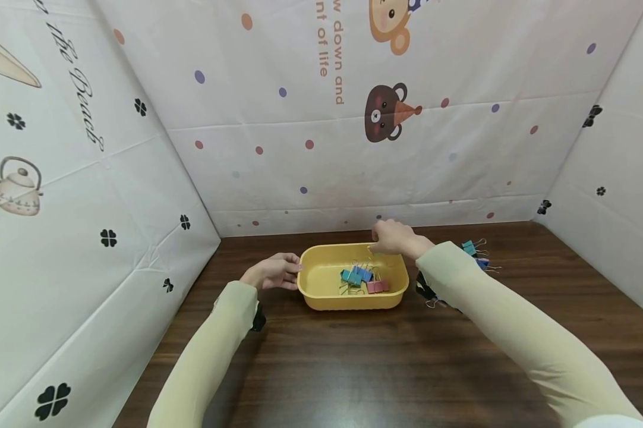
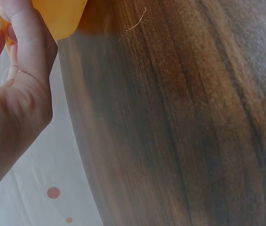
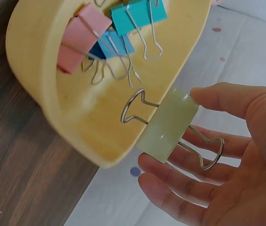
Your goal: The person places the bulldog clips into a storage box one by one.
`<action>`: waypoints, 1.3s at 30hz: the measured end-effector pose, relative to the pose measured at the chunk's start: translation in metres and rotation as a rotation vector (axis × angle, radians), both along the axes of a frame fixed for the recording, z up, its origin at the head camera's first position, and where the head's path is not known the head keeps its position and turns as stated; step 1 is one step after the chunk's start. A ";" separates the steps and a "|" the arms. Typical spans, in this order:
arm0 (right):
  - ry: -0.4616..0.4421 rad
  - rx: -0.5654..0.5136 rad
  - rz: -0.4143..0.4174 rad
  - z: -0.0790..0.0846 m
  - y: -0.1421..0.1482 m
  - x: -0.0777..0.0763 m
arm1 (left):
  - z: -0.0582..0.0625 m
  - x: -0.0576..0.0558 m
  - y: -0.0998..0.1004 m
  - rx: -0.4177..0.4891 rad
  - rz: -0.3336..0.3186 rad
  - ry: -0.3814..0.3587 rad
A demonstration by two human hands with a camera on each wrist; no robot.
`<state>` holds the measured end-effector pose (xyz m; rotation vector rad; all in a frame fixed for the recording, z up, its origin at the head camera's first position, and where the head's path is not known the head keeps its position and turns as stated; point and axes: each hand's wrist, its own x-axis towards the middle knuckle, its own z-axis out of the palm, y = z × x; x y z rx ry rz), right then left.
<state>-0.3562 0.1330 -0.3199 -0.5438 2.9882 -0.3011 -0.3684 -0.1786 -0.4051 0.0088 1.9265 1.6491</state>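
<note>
A yellow plastic bin [image 1: 353, 302] stands on the dark wooden table, with pink, blue and teal binder clips inside. At its left end my left hand [image 1: 275, 271] grips the rim, the wall passing between thumb and fingers in the left wrist view. My right hand [image 1: 395, 238] is over the bin's far right corner. In the right wrist view it pinches a pale green binder clip [image 3: 168, 125] by its ends, thumb on one side and fingers on the other. That clip overlaps the rim in view; whether it touches the rim I cannot tell. A pink clip [image 3: 81, 37] and a teal clip [image 3: 140, 16] lie in the bin.
More binder clips lie right of the bin, partly hidden by my right forearm, including a teal one [image 1: 468, 248] and a blue one [image 1: 482, 263]. A white printed sheet [image 1: 321, 172] rises behind the table [image 1: 343, 368] and along both sides.
</note>
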 end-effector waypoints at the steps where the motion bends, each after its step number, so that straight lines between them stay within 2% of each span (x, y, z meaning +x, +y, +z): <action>1: 0.000 0.000 0.006 0.000 -0.002 0.001 | 0.000 0.000 0.000 0.000 0.001 0.000; 13: -0.028 -0.016 0.055 -0.008 -0.025 0.000 | 0.001 -0.001 0.001 0.003 -0.003 -0.003; 28: -0.034 -0.019 0.066 -0.010 -0.038 0.002 | 0.000 -0.001 0.001 -0.003 0.000 -0.003; 33: 0.006 -0.025 0.042 -0.006 -0.028 0.000 | 0.001 0.002 0.001 0.005 -0.010 0.015; 39: 0.036 -0.057 -0.035 -0.004 0.011 -0.007 | 0.000 0.003 0.000 0.005 -0.020 0.017</action>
